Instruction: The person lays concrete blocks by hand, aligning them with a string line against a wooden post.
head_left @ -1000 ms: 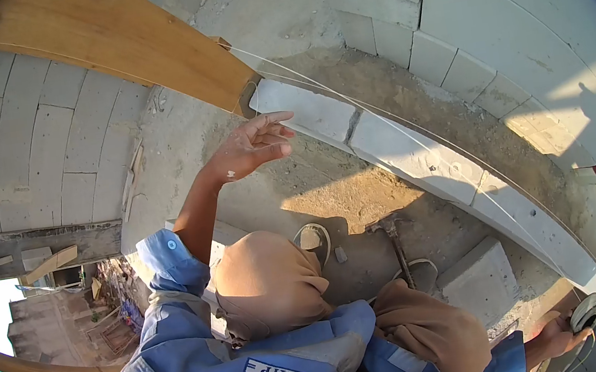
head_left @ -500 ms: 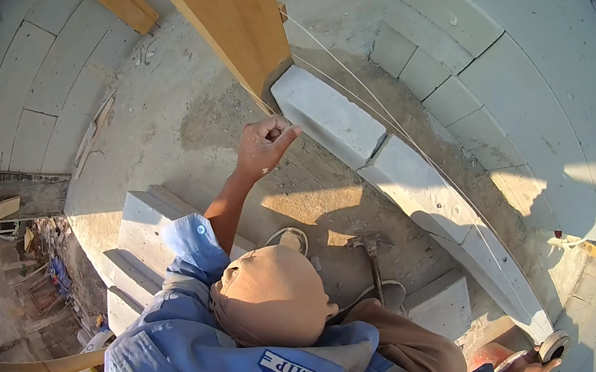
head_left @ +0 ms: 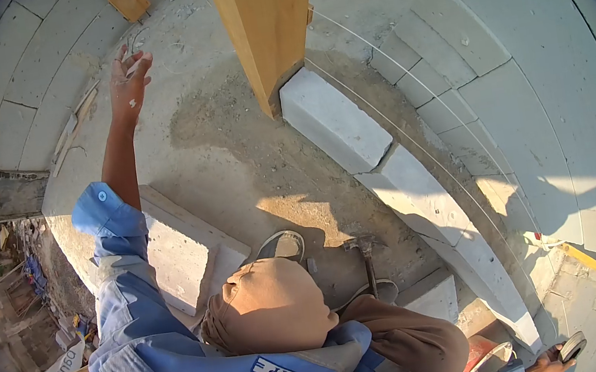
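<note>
My left hand (head_left: pixel 126 77) is raised at the upper left over the concrete floor, fingers spread, holding nothing that I can see. It is well away from the wooden post (head_left: pixel 267 30). My right hand (head_left: pixel 543 365) sits at the bottom right edge, closed on a round spool of line (head_left: pixel 573 346). A thin white string (head_left: pixel 406 87) runs from the post along a row of white blocks (head_left: pixel 335 124) toward the spool. My blue sleeve and a tan cloth fill the lower middle.
A hammer (head_left: pixel 365 252) lies on the floor beside my sandal (head_left: pixel 283 245). A loose white block (head_left: pixel 432 296) sits by the row, and larger blocks (head_left: pixel 185 251) lie to the left. White block walls (head_left: pixel 526 78) stand on the right. An orange bucket (head_left: pixel 482 359) is at the bottom.
My left hand has left the spot by the post and first block, swung up and to the left, and opened. The right hand still holds the spool.
</note>
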